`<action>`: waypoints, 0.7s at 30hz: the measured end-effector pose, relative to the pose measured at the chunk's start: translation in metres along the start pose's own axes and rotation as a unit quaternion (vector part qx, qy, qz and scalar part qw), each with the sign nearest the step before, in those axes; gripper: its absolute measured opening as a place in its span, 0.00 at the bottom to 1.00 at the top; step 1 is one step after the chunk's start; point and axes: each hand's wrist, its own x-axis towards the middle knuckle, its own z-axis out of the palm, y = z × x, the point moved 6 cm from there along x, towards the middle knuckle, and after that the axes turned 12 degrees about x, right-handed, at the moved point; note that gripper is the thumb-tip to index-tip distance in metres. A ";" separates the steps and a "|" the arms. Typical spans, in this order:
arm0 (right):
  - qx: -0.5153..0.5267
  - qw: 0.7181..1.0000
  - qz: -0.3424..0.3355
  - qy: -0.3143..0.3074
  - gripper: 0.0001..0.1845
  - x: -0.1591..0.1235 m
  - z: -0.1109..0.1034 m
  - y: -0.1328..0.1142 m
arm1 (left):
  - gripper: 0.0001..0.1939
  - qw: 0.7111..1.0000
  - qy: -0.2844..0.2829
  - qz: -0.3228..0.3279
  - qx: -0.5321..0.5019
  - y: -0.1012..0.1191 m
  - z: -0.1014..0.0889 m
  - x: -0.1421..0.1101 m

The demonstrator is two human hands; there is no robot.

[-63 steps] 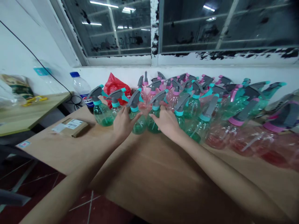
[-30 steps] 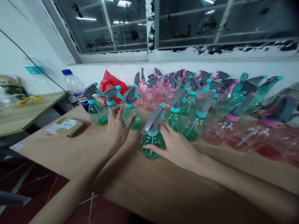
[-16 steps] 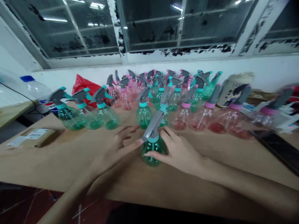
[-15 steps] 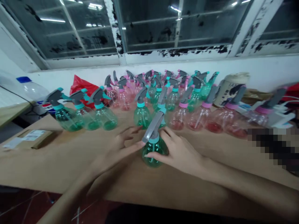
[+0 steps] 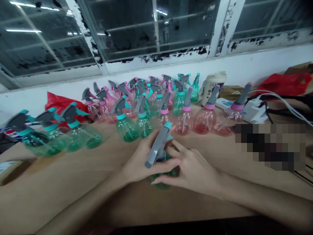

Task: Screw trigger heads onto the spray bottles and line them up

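A green spray bottle (image 5: 163, 185) with a grey and teal trigger head stands close to me on the brown table, its head pointing away. My right hand (image 5: 193, 166) is wrapped round the right side of its body, thumb across the front. My left hand (image 5: 144, 156) closes round the collar just under the spray head, fingers partly hidden behind it. Both hands cover most of the bottle. Just beyond are two green spray bottles (image 5: 126, 129) and several pink spray bottles (image 5: 204, 121) in a row, all with grey heads.
More green spray bottles (image 5: 73, 138) stand at the left by a red plastic bag (image 5: 65, 106). Pink and green bottles crowd along the wall. A paper cup (image 5: 212, 85), white chargers with cables (image 5: 255, 109) and another red bag (image 5: 285, 85) lie at the back right.
My left hand has moved in from beside the spray head and closed round the bottle's collar. My right hand stays on the body. The view has swung to the right.
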 end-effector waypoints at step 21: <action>0.006 0.997 -0.071 -0.036 0.32 -0.019 0.005 0.093 | 0.11 0.994 0.095 -0.050 0.030 -0.027 -0.002 0.029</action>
